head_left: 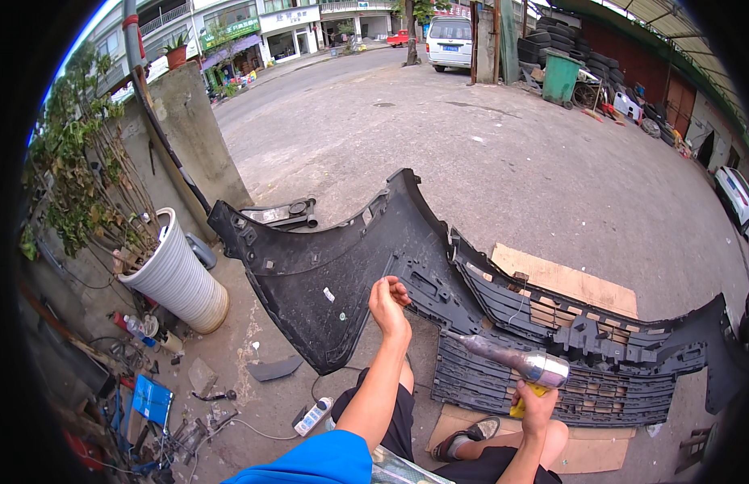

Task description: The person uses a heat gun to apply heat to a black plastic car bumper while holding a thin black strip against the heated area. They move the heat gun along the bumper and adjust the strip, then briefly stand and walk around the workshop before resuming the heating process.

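My right hand (535,406) grips the yellow handle of a heat gun (520,363) with a tapered metal nozzle. The nozzle points left, toward the bumper's middle. My left hand (389,308) is raised with its fingers curled, over the inner edge of the near flared end of a black plastic car bumper cover (314,272). Whether that hand touches the bumper or holds something small is unclear. The bumper lies with its ribbed inner side up and stretches from left to far right. Its slatted grille section (489,369) is beside my right hand.
Flattened cardboard (562,278) lies beneath the bumper. A power strip (314,416) with a cord sits by my left knee. Scattered tools and a blue box (152,399) lie at lower left. Nearby stand a white planter (181,278) and a floor jack (284,213).
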The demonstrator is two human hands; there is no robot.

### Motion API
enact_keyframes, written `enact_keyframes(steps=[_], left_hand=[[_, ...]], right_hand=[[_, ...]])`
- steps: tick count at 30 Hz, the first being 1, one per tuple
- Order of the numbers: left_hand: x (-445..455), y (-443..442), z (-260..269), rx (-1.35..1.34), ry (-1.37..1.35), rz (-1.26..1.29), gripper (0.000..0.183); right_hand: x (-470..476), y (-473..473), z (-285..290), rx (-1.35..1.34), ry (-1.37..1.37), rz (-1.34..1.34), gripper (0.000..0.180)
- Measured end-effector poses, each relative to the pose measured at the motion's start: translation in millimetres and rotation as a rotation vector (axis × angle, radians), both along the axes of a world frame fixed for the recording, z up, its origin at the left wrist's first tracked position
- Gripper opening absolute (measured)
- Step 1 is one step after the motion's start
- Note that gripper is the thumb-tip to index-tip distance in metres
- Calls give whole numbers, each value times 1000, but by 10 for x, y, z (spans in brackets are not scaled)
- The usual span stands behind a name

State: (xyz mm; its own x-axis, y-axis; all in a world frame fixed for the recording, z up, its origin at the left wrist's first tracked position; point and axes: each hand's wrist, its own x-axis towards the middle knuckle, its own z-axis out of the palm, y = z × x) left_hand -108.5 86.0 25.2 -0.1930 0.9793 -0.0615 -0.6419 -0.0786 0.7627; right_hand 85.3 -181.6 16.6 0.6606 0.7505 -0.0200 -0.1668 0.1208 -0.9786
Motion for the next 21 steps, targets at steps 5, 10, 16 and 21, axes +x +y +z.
enact_keyframes(steps=[5, 10, 16, 21], left_hand=[[-22, 23, -27, -37, -97, -32, 27], [-26, 31, -39, -45, -156, -53, 28], [-21, 33, -46, -40, -161, -56, 28], [-27, 42, -69, -34, -163, -81, 29]], right_hand=[[-5, 15, 5, -32, -18, -16, 12], [-1, 22, -12, -57, -52, -27, 13], [-13, 22, -21, -78, -77, -5, 14], [-18, 12, -50, -18, -21, 12, 15]])
